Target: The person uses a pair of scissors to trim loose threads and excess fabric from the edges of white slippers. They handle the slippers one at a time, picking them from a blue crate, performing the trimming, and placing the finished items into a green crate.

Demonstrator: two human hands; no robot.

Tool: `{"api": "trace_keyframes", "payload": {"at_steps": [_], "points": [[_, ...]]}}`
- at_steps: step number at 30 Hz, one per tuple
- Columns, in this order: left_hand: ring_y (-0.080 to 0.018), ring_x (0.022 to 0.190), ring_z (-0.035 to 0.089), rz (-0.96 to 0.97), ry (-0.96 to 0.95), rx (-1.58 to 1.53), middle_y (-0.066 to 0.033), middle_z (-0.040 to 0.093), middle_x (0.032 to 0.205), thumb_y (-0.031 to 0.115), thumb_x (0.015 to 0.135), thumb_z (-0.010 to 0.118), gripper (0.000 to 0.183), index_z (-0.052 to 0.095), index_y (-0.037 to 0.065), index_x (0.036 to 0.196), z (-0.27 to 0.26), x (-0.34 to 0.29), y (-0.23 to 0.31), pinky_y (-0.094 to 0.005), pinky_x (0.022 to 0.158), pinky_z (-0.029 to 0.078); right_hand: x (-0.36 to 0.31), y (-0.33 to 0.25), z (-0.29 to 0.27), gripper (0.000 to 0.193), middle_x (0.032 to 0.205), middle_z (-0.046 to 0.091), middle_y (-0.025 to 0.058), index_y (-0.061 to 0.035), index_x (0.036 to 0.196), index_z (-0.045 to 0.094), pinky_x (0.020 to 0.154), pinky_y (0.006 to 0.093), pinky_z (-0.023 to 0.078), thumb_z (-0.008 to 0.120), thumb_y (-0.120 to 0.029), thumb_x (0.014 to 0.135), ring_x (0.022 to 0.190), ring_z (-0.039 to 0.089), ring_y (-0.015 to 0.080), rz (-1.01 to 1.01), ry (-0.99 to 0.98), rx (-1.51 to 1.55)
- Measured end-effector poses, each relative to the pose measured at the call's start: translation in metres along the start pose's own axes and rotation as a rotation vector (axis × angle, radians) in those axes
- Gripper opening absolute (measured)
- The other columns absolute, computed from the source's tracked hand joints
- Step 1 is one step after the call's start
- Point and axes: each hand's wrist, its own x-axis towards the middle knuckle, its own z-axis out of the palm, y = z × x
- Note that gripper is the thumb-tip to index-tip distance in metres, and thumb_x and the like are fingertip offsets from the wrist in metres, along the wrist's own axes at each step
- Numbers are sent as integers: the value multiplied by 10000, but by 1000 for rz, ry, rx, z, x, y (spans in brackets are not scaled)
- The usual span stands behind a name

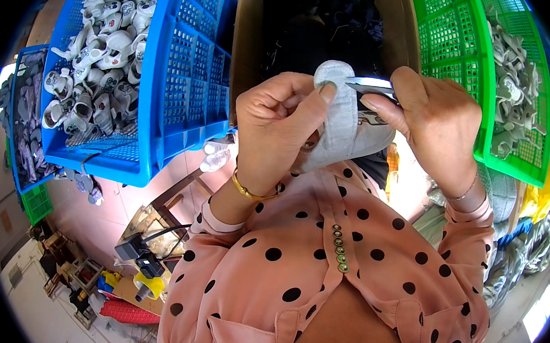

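Observation:
My left hand [282, 118] pinches a pale grey fabric shoe upper [338, 128] between thumb and fingers, with the thumb pressed near its rounded top end. Part of a dark printed figure shows on the side of the upper, toward my right hand. Closed in my right hand [435, 112] is a slim metal-bladed tool [370, 82]. Its shiny tip reaches the edge of the upper beside my left thumb. My right fingers hide the handle, so its exact kind cannot be made out.
At the left stands a blue plastic crate [188, 89] with many white and grey small shoes [108, 51]. A cardboard box [249, 36] with dark pieces is straight ahead. On the right, a green crate [450, 40] stands beside grey pieces [516, 93]. Clear bottles [215, 158] are below the blue crate.

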Motion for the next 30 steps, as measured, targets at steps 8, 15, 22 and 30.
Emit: {"api": "trace_keyframes", "payload": {"at_steps": [8, 15, 22, 30], "points": [[5, 500, 481, 31, -12, 25, 9, 601, 620, 25, 868, 686, 60, 686, -33, 883, 1, -2, 0, -159, 425, 334, 0, -3, -6, 420, 511, 448, 0, -140, 654, 445, 431, 297, 412, 705, -456, 749, 461, 545, 170, 10, -51, -10], [8, 510, 478, 56, -6, 32, 11, 600, 627, 25, 867, 689, 66, 687, -37, 889, 2, -5, -2, -158, 432, 338, 2, 3, -5, 418, 507, 453, 20, -134, 645, 448, 418, 308, 398, 720, -436, 744, 454, 538, 197, -17, -41, 45], [9, 498, 473, 88, 36, 43, 21, 589, 614, 30, 864, 694, 61, 676, -24, 842, 0, -1, -5, -159, 424, 339, -2, 4, 4, 427, 491, 429, 19, -141, 644, 453, 402, 303, 381, 749, -438, 719, 425, 505, 190, 27, 38, 116], [5, 477, 469, 77, 53, 35, 16, 582, 594, 37, 864, 695, 70, 671, -19, 831, 2, -3, -3, -165, 410, 336, -3, -1, -3, 408, 543, 457, 52, -106, 679, 492, 446, 330, 370, 756, -413, 725, 467, 468, 244, 40, -6, 57]]}}
